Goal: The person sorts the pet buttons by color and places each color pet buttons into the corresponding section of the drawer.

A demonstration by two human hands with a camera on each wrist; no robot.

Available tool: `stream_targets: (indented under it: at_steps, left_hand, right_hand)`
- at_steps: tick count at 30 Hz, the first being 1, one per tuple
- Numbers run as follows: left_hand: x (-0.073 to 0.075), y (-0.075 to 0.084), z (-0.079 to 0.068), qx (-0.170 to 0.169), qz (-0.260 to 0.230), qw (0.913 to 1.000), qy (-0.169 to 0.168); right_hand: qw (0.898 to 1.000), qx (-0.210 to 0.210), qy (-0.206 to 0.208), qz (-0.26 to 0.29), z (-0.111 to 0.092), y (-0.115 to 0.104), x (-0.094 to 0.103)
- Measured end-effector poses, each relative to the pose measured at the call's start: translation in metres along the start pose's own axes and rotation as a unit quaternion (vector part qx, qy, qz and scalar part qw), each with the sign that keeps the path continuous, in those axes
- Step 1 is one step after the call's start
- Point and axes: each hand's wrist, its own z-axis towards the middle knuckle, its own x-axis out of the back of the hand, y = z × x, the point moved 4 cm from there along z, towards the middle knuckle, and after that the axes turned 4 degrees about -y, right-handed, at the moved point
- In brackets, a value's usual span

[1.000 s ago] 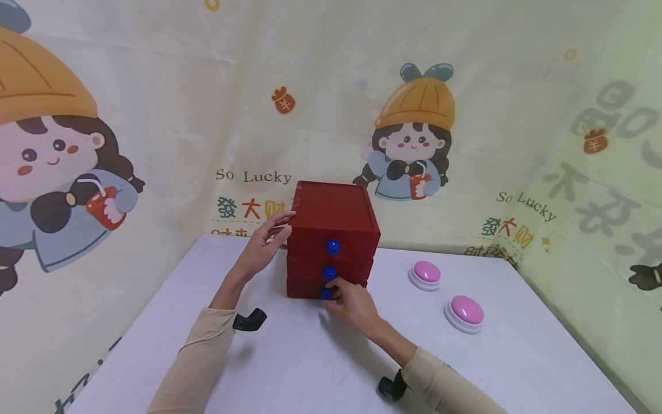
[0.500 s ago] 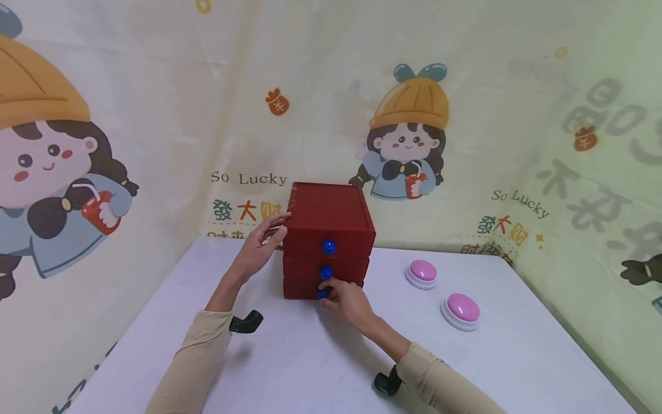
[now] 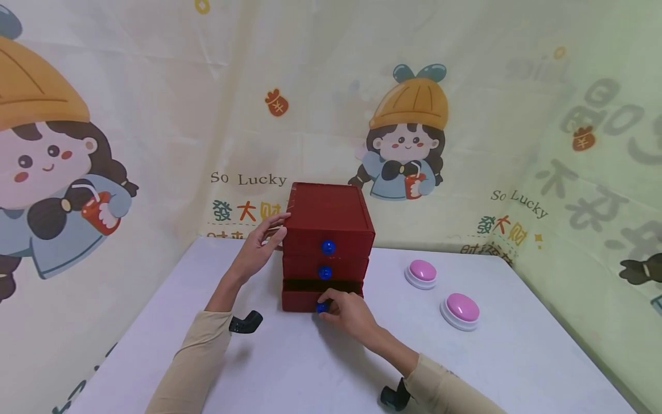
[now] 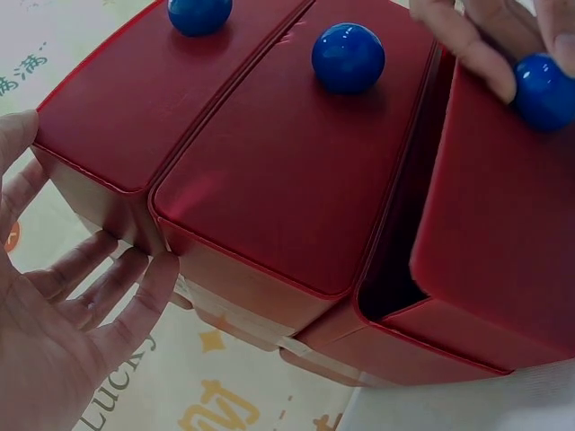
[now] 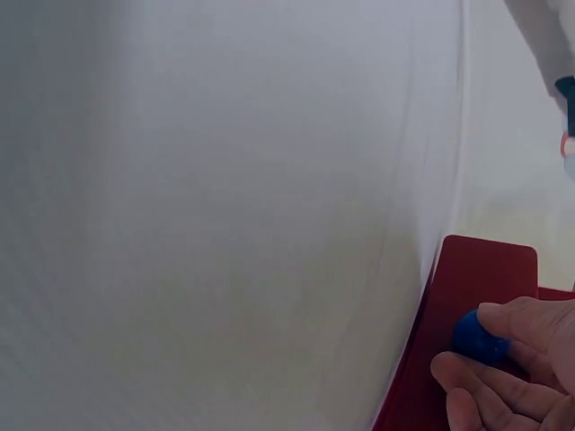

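Observation:
A dark red box of three stacked drawers [image 3: 331,207] stands toward the back of the white table, a round blue knob on each drawer front. The bottom drawer [image 3: 300,301] is pulled partly out, with a dark gap above its front. My right hand [image 3: 351,315] pinches the bottom blue knob [image 5: 476,338] between thumb and fingers. My left hand [image 3: 256,247] rests its straight fingertips against the box's left side near the top, as the left wrist view shows from close up. The middle drawer [image 4: 278,171] and the top drawer [image 4: 153,85] are closed.
Two pink push buttons with white bases, a far one [image 3: 421,273] and a nearer one [image 3: 461,310], sit right of the box. Black curved pieces show beside the left sleeve [image 3: 246,322] and the right sleeve [image 3: 395,395]. A printed cloth [image 3: 320,69] hangs behind the table [image 3: 289,368].
The bottom drawer has slid out toward me, my right hand moving back with its knob. My left hand stays against the box. Earlier the view shifted slightly.

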Motion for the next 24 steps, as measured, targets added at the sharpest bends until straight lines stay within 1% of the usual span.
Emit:
stream_targets:
  at_steps: [8, 24]
  left_hand:
    - [0.000, 0.002, 0.000, -0.004, -0.001, 1.0000, -0.001]
    - [0.000, 0.001, -0.001, -0.001, -0.001, 1.0000, 0.002]
  right_hand:
    - [1.000, -0.014, -0.018, 0.001, -0.012, -0.008, -0.002]
    - [0.998, -0.027, -0.050, 0.007, -0.032, -0.024, -0.005]
